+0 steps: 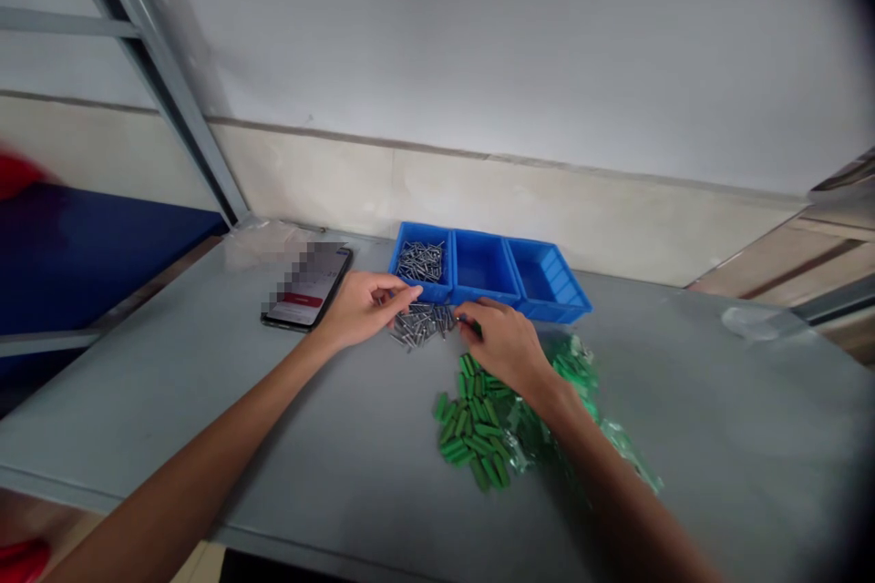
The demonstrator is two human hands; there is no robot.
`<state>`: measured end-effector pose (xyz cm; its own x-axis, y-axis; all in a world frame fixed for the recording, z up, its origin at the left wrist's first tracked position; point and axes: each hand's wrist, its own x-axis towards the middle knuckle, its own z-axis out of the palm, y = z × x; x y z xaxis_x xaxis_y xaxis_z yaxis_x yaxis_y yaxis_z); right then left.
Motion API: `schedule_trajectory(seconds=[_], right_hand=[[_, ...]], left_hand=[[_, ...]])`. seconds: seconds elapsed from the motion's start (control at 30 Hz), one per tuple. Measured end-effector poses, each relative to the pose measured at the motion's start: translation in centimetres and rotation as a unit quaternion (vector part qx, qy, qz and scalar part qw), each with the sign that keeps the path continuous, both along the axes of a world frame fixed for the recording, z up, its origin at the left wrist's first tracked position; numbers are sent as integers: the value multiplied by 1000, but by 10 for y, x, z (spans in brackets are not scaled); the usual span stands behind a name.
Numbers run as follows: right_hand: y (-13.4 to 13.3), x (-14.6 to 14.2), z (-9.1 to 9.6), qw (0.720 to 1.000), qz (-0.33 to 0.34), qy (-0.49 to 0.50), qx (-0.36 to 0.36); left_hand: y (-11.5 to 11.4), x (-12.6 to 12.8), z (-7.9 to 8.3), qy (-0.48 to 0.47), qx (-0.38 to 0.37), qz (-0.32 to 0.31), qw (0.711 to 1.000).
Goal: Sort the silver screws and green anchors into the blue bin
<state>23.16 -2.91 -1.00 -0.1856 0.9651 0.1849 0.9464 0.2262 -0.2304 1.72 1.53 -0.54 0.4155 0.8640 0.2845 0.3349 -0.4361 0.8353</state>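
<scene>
Grey flat-topped desk (328, 446) lined at back by three blue rectangular plastic bins (484, 278). Right hand (504, 342) pinched narrow, left hand (362, 306) loosely curled; whether anything is gripped cannot be told. Short green plastic plugs (480, 445) heaped just below right hand. Slim silver metal screws (422, 324) piled between hands, before bins; more contained in leftmost.

No readable text; phone screen (309, 291) partly pixelated, lettering too small
</scene>
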Motion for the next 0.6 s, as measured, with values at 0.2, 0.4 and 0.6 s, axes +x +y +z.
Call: schedule_trajectory(seconds=[0.2,0.4,0.6], right_hand=[[-1,7,1,998,52,11,-15],[-4,7,8,991,103,81,-29],[-8,0,22,958,118,246,-90]], left_hand=[[-1,0,1,0,2,3,1000],[-4,1,5,-20,-47,-26,998],[-9,7,8,-18,-101,-84,991]])
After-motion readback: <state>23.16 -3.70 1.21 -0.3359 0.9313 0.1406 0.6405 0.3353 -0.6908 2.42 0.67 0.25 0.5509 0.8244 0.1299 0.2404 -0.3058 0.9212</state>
